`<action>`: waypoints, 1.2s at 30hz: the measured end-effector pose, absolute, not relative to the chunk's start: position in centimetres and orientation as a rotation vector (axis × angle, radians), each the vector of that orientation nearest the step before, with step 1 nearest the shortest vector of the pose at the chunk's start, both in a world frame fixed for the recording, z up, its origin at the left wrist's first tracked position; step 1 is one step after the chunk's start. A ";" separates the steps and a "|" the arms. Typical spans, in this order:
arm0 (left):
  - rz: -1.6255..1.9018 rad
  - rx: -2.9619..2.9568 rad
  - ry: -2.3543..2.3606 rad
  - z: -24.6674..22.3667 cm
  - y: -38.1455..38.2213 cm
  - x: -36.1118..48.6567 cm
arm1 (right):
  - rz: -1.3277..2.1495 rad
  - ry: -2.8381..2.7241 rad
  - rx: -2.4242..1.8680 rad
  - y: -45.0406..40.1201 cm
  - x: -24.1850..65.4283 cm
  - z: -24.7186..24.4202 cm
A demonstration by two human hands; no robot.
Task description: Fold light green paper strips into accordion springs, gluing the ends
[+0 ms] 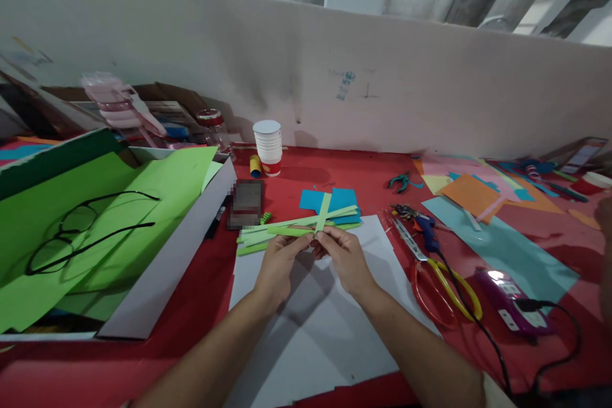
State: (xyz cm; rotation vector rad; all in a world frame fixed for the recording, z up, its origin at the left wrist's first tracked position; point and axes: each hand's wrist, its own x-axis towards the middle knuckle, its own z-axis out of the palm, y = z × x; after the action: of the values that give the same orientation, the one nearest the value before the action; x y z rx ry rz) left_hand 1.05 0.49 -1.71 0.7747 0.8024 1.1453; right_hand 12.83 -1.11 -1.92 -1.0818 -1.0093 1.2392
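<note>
My left hand (285,255) and my right hand (338,251) meet over the white paper (306,344), their fingertips pinched together. Between them a light green paper strip (324,211) stands up from the fingers, pointing away from me. Both hands appear closed on this strip; its lower end is hidden by the fingers. More green paper strips (253,239) lie behind and beside the hands, along the far edge of the white paper. Pieces of blue paper (344,197) rest just beyond them. A small green paper coil (266,218) sits left of the blue pieces.
On the left stands a white box (176,268) with green sheets and glasses (62,239). Scissors (437,280), a glue gun (428,233) and a purple device (514,306) with a cable lie right. Farther back are a paper cup (268,146) and pliers (402,183).
</note>
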 end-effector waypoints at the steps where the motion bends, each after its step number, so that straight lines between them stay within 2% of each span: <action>1: 1.148 0.779 0.800 -1.7 0.5 1.1 | 1.224 -1.029 -1.091 -1.1 12.9 -2.0; 12: 1.149 0.807 0.736 -1.3 0.5 1.0 | 1.180 -1.061 -1.049 -1.2 12.5 -2.0; 18: 1.124 0.529 0.803 -1.3 1.5 0.4 | 1.270 -1.077 -1.038 -1.2 12.5 -2.5; 20: 1.085 0.420 0.822 -1.2 1.8 0.2 | 1.178 -1.142 -1.096 -1.3 12.6 -2.5; 26: 0.951 0.372 0.720 -1.1 1.6 0.1 | 0.592 -1.465 -1.255 -1.4 13.0 -1.9; 36: 0.884 0.432 0.657 -1.0 1.3 0.2 | 0.423 -1.501 -1.215 -1.6 13.2 -1.9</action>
State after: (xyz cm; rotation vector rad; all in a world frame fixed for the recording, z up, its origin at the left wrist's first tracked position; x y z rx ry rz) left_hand 0.25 1.26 -1.01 0.4322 0.6569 0.8843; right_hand 13.22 -1.58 -1.88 -1.2148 -1.5009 0.4235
